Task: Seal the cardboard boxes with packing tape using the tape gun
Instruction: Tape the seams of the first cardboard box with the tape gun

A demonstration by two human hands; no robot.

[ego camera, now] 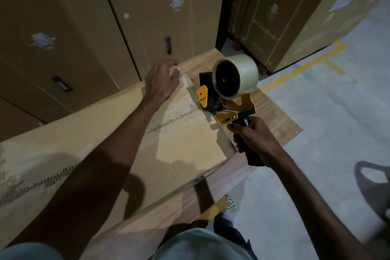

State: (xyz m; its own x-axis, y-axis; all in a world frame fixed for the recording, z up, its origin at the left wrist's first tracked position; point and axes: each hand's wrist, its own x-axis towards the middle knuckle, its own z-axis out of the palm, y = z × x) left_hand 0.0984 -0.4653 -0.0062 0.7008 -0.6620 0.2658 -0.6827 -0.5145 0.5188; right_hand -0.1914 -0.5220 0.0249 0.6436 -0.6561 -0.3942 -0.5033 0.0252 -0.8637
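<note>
A long flat cardboard box [185, 143] lies on a wooden board, its top seam showing jagged strips of old tape. My right hand [256, 140] grips the black handle of a yellow tape gun [228, 101] that carries a roll of clear tape [237, 75]. The gun's front end sits at the box's right edge, near the seam. My left hand [162, 80] reaches across the box and its fingers curl over the far corner, where a bit of pale tape or paper shows under the fingertips.
Tall cardboard cartons [147, 17] stand close behind the box, with more cartons [285, 17] at the back right. The wooden board [272, 116] juts out over a grey concrete floor [316, 154] marked with a yellow line [301, 69]. My shoe [230, 207] is below.
</note>
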